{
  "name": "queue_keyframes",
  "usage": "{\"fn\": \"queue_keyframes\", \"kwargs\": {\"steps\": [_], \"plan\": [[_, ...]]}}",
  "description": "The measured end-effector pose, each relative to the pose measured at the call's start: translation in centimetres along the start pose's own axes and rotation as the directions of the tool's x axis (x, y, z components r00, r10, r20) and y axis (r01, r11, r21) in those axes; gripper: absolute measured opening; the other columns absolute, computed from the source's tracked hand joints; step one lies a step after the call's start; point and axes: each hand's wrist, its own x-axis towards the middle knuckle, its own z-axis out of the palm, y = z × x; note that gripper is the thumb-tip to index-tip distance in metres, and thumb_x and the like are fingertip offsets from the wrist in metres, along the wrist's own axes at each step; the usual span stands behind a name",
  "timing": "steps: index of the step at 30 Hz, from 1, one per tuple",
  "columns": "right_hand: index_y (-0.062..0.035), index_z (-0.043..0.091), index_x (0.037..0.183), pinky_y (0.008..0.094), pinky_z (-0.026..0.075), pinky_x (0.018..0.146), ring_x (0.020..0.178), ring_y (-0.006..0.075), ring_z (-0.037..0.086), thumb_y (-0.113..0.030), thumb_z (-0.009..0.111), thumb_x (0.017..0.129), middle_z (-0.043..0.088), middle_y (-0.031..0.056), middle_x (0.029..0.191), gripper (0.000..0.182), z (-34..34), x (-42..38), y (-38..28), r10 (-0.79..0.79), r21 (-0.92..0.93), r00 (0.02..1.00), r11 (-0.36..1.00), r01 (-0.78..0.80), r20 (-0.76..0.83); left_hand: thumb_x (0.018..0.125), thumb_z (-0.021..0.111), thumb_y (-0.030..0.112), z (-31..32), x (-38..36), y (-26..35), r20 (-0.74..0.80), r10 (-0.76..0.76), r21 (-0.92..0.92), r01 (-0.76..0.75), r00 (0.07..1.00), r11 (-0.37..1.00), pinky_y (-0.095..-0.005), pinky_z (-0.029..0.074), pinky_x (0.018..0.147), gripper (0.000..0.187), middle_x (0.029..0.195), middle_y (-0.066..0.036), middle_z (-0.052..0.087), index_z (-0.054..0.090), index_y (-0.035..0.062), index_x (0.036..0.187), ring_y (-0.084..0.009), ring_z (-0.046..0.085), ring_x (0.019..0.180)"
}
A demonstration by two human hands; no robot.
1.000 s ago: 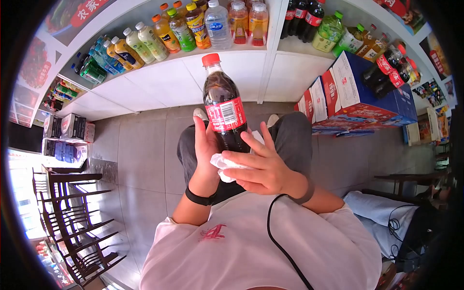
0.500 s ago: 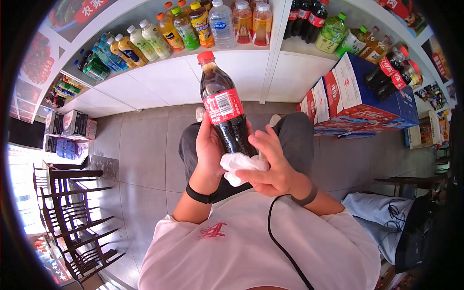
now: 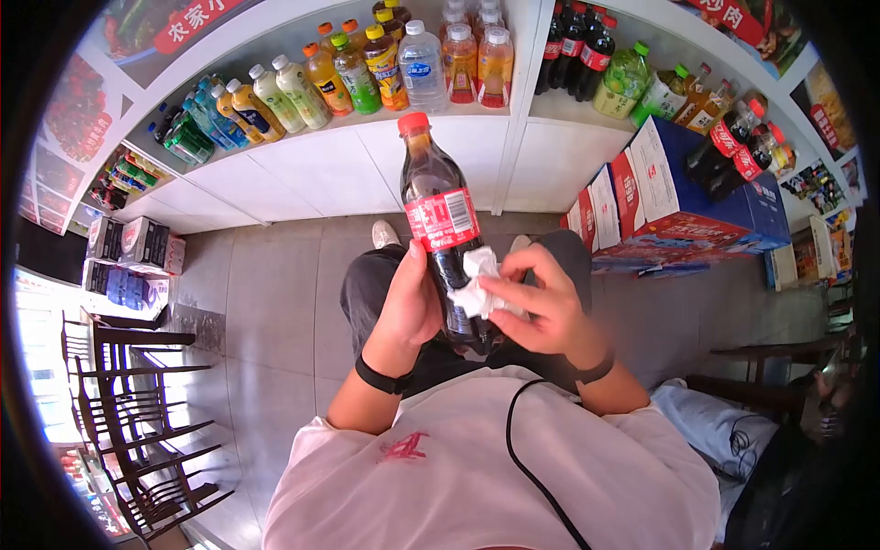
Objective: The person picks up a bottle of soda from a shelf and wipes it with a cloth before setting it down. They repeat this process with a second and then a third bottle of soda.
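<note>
A dark cola bottle (image 3: 440,215) with a red cap and red label is held up in front of me, its cap end pointing away. My left hand (image 3: 410,298) is wrapped round the left side of its lower half, thumb just under the label. Pinched in my right hand (image 3: 541,307) is a crumpled white tissue (image 3: 478,286), pressed against the bottle's right side below the label. The bottle's base shows between my hands, above my lap. Part of the tissue is hidden behind my right fingers.
A white shelf (image 3: 376,124) ahead carries several drink bottles. At right, two cola bottles (image 3: 733,147) stand on stacked blue and red cartons (image 3: 660,197). Dark wooden chairs (image 3: 147,412) are at far left. A black cable (image 3: 522,449) runs down my shirt.
My right hand has moved the tissue from the bottle's base up its right side, uncovering the base. The bottle has shifted slightly right and towards me, and its label has turned a little.
</note>
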Motion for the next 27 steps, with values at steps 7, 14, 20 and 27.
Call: {"fn": "queue_keyframes", "kwargs": {"steps": [7,14,20,27], "plan": [[-0.0112,0.072,0.105,0.0346,0.045,0.072,0.076,0.0214,0.052,-0.006,0.080,0.066,0.057,0.0030,0.097,0.040,1.2,0.0,-1.2,-0.174,-0.132,0.978,0.973,0.189,0.118,0.105,0.034,0.049,1.4,0.1,0.6,0.066,-0.047,0.001,0.047,0.997,0.999,-0.0425,0.052,0.094,0.054,0.124,-0.015,0.058,0.035,0.0106,0.143,-0.0291,0.061,0.112],[-0.0110,0.074,0.104,0.0298,0.044,0.062,0.076,0.0203,0.054,-0.003,0.081,0.065,0.056,0.0046,0.095,0.040,0.9,0.3,-0.5,-0.087,-0.207,0.996,0.975,0.080,-0.026,0.106,0.041,0.028,1.4,-0.4,0.3,0.092,0.007,0.124,-0.019,0.996,0.992,-0.0376,0.049,0.099,0.048,0.132,-0.013,0.057,0.035,0.0036,0.146,-0.0227,0.060,0.117],[-0.0091,0.072,0.109,0.0315,0.049,0.065,0.080,0.0220,0.057,-0.002,0.080,0.068,0.057,0.0074,0.097,0.042,0.1,1.2,-0.3,-0.087,-0.211,0.987,0.976,0.057,-0.135,0.094,0.064,0.015,0.4,-0.3,0.8,0.146,-0.061,0.092,0.048,0.987,0.995,-0.0369,0.047,0.102,0.055,0.133,-0.012,0.057,0.041,0.0036,0.142,-0.0215,0.058,0.120],[-0.0065,0.071,0.113,0.0302,0.051,0.069,0.080,0.0213,0.059,-0.002,0.080,0.071,0.059,0.0104,0.101,0.044,0.0,2.1,-0.3,-0.009,-0.137,0.982,0.990,-0.017,-0.186,0.100,0.055,0.036,0.4,-0.3,-0.4,0.142,0.044,0.014,-0.047,0.989,0.999,-0.0401,0.045,0.104,0.056,0.137,-0.010,0.053,0.036,0.0083,0.144,-0.0248,0.056,0.122]]}}
